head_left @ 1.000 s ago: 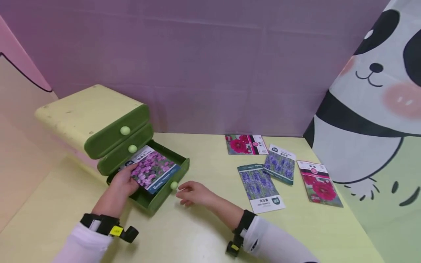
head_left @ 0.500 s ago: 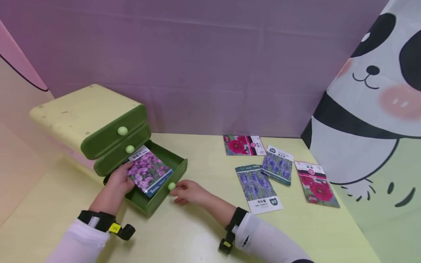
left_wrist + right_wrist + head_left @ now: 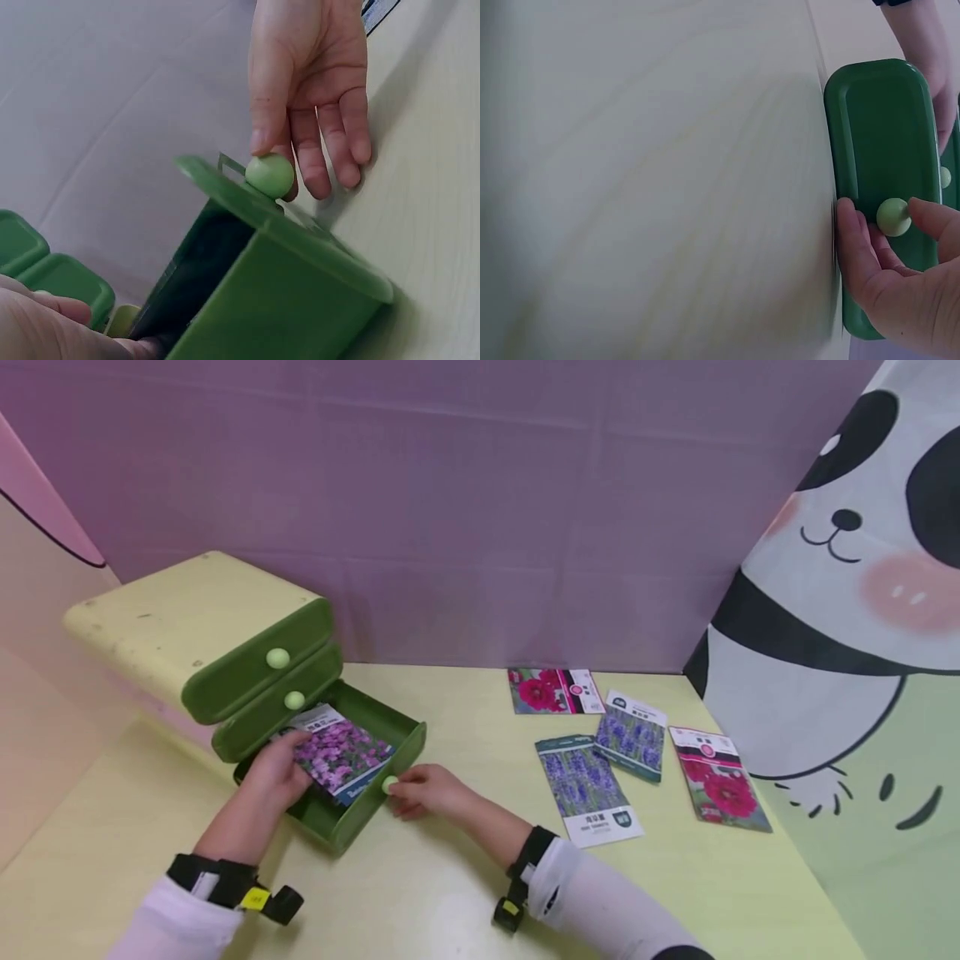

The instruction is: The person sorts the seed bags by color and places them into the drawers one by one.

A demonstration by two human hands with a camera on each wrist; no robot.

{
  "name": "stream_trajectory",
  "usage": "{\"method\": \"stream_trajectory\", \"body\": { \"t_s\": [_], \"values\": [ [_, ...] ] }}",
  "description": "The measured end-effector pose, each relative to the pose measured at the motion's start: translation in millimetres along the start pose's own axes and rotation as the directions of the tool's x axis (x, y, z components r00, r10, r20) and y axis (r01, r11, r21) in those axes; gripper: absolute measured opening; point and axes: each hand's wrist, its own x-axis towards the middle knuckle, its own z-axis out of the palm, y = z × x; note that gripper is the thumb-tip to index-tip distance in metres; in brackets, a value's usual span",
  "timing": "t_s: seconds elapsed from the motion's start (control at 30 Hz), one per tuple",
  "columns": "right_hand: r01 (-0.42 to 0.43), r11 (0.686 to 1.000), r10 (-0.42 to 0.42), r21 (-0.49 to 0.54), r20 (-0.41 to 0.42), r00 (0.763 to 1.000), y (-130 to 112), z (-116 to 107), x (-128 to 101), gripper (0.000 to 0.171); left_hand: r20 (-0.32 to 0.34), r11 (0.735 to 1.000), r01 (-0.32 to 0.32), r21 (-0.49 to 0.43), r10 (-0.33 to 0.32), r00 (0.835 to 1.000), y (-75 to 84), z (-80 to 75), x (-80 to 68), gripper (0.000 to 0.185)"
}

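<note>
A small cabinet (image 3: pixel 187 614) with a pale yellow top has its bottom green drawer (image 3: pixel 358 810) pulled out. A seed packet with purple flowers (image 3: pixel 343 753) lies tilted in that drawer, and my left hand (image 3: pixel 288 762) grips its left edge. My right hand (image 3: pixel 399 790) pinches the drawer's pale green knob (image 3: pixel 388 785) between thumb and forefinger. In the left wrist view the thumb lies on top of the knob (image 3: pixel 270 175). The right wrist view has the knob (image 3: pixel 893 216) between thumb and forefinger on the drawer front (image 3: pixel 881 135).
The two upper drawers (image 3: pixel 258 672) are closed. Several seed packets lie on the yellow table to the right: a red-flower one (image 3: pixel 553 690), two lavender ones (image 3: pixel 636 735) (image 3: pixel 588 785) and another red one (image 3: pixel 716 777). A panda panel (image 3: pixel 840 610) walls the right side.
My right hand has slid left across the table onto the knob. My left hand has lowered the purple packet further into the drawer.
</note>
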Motion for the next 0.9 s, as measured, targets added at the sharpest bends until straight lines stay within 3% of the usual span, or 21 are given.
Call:
{"method": "stream_trajectory", "body": {
  "t_s": [0.2,0.4,0.47,0.53,0.6,0.7,0.77,0.9],
  "values": [
    [-0.008,1.0,0.007,-0.021,-0.018,1.0,-0.6,2.5,1.5,0.044,-0.018,0.996,-0.014,0.093,0.016,1.0,-0.1,8.1,-12.4,0.015],
    [0.0,1.0,0.0,-0.018,-0.035,0.999,-0.2,3.8,2.2,0.043,-0.046,0.984,-0.062,0.164,0.07,0.996,-2.7,8.5,-15.9,0.043],
    [0.004,1.0,-0.005,-0.023,-0.037,0.999,0.2,3.8,2.3,0.043,-0.027,0.98,-0.091,0.174,0.098,0.995,-5.1,4.9,-15.2,0.04],
    [0.007,1.0,-0.008,-0.027,-0.039,0.999,0.6,3.9,2.1,0.044,0.024,0.975,-0.144,0.169,0.142,0.99,-8.8,-3.6,-10.7,0.025],
    [0.008,1.0,-0.009,-0.028,-0.039,0.999,1.2,3.8,2.2,0.043,0.026,0.974,-0.16,0.158,0.158,0.987,-9.7,-2.7,-11.8,0.015],
    [0.01,1.0,-0.011,-0.025,-0.04,0.999,1.3,4.0,2.6,0.042,-0.015,0.98,-0.149,0.133,0.152,0.988,-7.6,8.6,-20.2,0.014],
    [0.01,1.0,-0.011,-0.025,-0.039,0.999,1.0,4.3,2.6,0.042,-0.08,0.984,-0.112,0.138,0.124,0.989,-4.8,20.9,-29.1,0.018],
    [0.01,1.0,-0.011,-0.019,-0.04,0.999,0.6,5.1,2.1,0.042,-0.07,0.973,-0.098,0.211,0.115,0.991,-7.0,24.6,-35.2,0.013]
  ]
}}
